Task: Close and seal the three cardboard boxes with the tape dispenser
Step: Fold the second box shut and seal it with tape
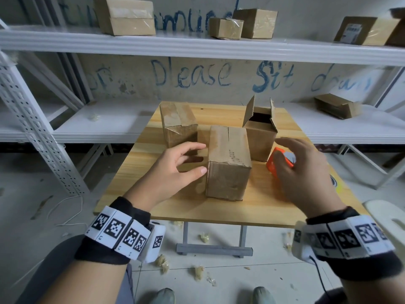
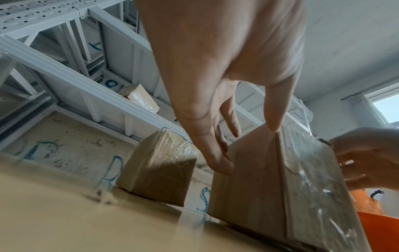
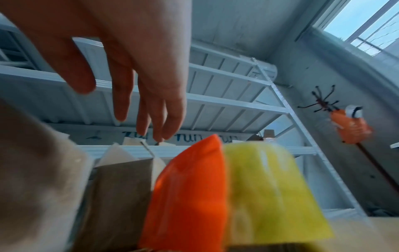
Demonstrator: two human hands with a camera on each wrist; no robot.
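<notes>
— On the wooden surface [image 1: 175,207], where did things stand?
— Two boxes looked taped. The near box [image 1: 228,159] had the left hand [image 1: 175,170] spread beside it, thumb at its corner. The rear box [image 1: 260,128] gaped, flaps up.
— And the right hand [image 1: 306,170]?
— Fingers loosely spread over the orange tape dispenser [image 1: 279,164], gripping nothing.
— Advice?
— Probably fold the flaps flat first, then run tape along the seam.

Three plain brown cardboard boxes [image 1: 228,159] | orange plastic tape dispenser [image 1: 276,163] with yellowish tape roll [image 3: 270,191] | light wood-grain bench [image 1: 175,207] | white metal shelves [image 1: 197,46] | blue painted lettering on wall [image 1: 192,73] | black-and-white checkered wrist bands [image 1: 122,232].
</notes>
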